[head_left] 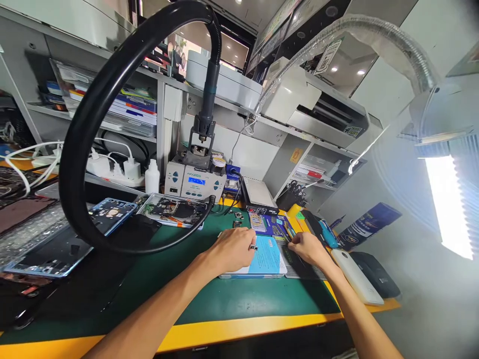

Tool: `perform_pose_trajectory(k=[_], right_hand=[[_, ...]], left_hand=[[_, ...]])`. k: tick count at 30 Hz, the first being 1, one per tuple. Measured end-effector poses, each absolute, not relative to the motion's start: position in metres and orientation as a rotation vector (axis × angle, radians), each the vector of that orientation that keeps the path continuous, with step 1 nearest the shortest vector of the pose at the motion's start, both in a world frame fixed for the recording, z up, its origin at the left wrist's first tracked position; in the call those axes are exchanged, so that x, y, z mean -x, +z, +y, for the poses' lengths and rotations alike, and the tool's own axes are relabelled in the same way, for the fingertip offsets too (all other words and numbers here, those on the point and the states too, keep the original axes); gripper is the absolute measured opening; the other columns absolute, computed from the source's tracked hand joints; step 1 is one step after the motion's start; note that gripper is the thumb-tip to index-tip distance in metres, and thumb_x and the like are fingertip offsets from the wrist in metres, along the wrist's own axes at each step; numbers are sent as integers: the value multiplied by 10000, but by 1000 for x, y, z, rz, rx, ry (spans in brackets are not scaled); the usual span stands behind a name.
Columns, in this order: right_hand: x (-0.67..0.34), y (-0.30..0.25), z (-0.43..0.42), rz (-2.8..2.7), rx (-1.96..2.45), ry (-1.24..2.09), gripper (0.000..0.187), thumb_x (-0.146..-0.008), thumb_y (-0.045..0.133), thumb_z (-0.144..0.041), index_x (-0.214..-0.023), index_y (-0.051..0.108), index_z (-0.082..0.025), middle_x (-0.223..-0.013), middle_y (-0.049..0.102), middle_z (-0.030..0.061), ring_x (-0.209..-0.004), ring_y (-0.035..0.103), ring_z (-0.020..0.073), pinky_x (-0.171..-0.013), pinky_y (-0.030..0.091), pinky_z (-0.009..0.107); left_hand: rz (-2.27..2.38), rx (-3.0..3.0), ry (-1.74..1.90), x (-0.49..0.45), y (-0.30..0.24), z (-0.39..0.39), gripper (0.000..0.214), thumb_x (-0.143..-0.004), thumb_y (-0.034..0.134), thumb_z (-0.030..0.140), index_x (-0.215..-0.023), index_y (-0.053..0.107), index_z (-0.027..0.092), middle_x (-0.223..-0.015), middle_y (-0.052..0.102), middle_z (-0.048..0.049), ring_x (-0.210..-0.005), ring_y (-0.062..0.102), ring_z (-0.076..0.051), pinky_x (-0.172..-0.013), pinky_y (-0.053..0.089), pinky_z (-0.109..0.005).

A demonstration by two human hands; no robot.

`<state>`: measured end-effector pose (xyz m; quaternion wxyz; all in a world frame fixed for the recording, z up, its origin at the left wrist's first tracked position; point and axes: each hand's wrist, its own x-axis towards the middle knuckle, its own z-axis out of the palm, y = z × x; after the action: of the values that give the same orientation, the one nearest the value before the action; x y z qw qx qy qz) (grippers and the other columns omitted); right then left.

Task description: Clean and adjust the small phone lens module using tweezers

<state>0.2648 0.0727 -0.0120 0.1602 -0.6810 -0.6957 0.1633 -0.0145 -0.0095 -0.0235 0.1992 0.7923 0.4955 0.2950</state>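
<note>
My left hand [236, 249] is closed above a flat blue-and-white box [270, 255] on the green mat [232, 298]. A small silver-and-dark part [253, 247] shows at its curled fingers; its kind is too small to tell. To the right, my right hand [310, 248] has thumb and fingers pinched together over a dark perforated tray [299, 268]. Thin tweezer-like tools [286, 230] lie right beside these fingertips, and whatever is in the pinch is hidden. Two small metallic parts [238, 219] rest on the mat beyond my left hand.
A rework station [196, 180] with a thick black hose [75, 129] arching over the left side stands at the back. Opened phones [112, 214] lie at left. A blue spray can [368, 224], a white phone [355, 276] and a bright lamp [449, 204] are at right.
</note>
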Motion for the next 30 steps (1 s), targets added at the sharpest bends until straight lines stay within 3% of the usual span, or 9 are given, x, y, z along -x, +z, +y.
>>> perform_pose_trajectory(k=[5,10,16,22,26,28,30], right_hand=[[-259,2,60,-1682,1698,764,85,-675,687,-247,-652,621,-198,-492,549,-20,-456,458,134,-471,337,270],[-248,24,42,-1365,1320,1196,278,-717,758,-329,-953,707,-193,-824,701,32,-532,545,114,-485,504,250],[-233,24,28,-1094,1054,1504,233,-657,899,-263,-836,774,-182,-802,745,27,-669,706,138,-632,639,204],[-222,15,26,-904,927,1585,349,-588,971,-250,-869,777,-175,-819,785,-5,-679,748,126,-679,660,167],[-225,6,28,-771,953,1610,222,-742,883,-178,-917,753,-134,-778,781,22,-541,715,119,-539,659,181],[-232,2,29,-732,974,1599,78,-859,783,-185,-880,739,-124,-606,716,2,-445,669,112,-449,631,178],[-241,-2,29,-692,979,1586,122,-927,708,-211,-841,728,-126,-455,602,-39,-432,667,115,-473,640,179]], left_hand=[[1300,-2005,932,17,-19,-7,109,-802,635,258,-886,688,216,-779,731,-42,-674,662,-216,-561,414,-287],[1213,-1782,1093,20,-9,-3,156,-800,644,298,-886,684,174,-833,701,-48,-674,606,-166,-593,432,-264],[1115,-1586,1226,27,1,-1,191,-798,602,234,-942,692,148,-848,670,-41,-740,596,-152,-662,453,-257],[1089,-1468,1300,31,2,0,230,-816,616,295,-980,715,167,-795,643,-14,-627,541,-123,-538,387,-237],[1085,-1428,1332,30,1,1,250,-800,647,287,-1000,734,165,-828,684,-38,-709,594,-149,-610,442,-250],[1081,-1406,1324,29,1,0,261,-800,656,294,-1004,739,153,-823,691,-44,-663,580,-138,-580,436,-244],[1068,-1385,1301,27,3,-1,273,-811,654,314,-1007,740,145,-816,693,-43,-549,511,-101,-499,390,-231]])
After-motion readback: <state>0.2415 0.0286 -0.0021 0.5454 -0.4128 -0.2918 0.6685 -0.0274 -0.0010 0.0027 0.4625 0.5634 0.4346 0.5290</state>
